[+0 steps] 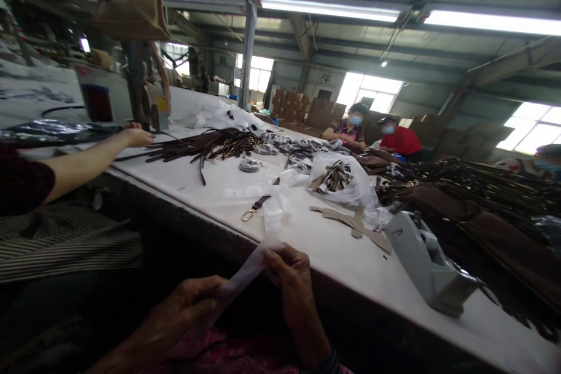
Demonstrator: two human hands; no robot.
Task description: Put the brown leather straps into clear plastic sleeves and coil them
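Observation:
A thin, whitish translucent strip [246,273] stretches between my two hands, over the front edge of the table. My left hand [190,304] pinches its lower end. Closer to the table, my right hand [287,269] grips the upper part between thumb and fingers. More crumpled translucent sheet [277,213] lies on the tabletop just beyond my right hand. Beside that sheet rests a dark strap [262,201] with a gold-coloured snap hook [248,215] at its near end. Whether the strip is plastic film or thin paper, I cannot tell.
At left, a co-worker's hand [139,136] reaches towards a heap of brown straps [210,143]. A clear bag of scraps [335,178], flat beige pieces [350,221] and a grey tape dispenser [427,266] are on the white table [197,198]. Other people sit across it.

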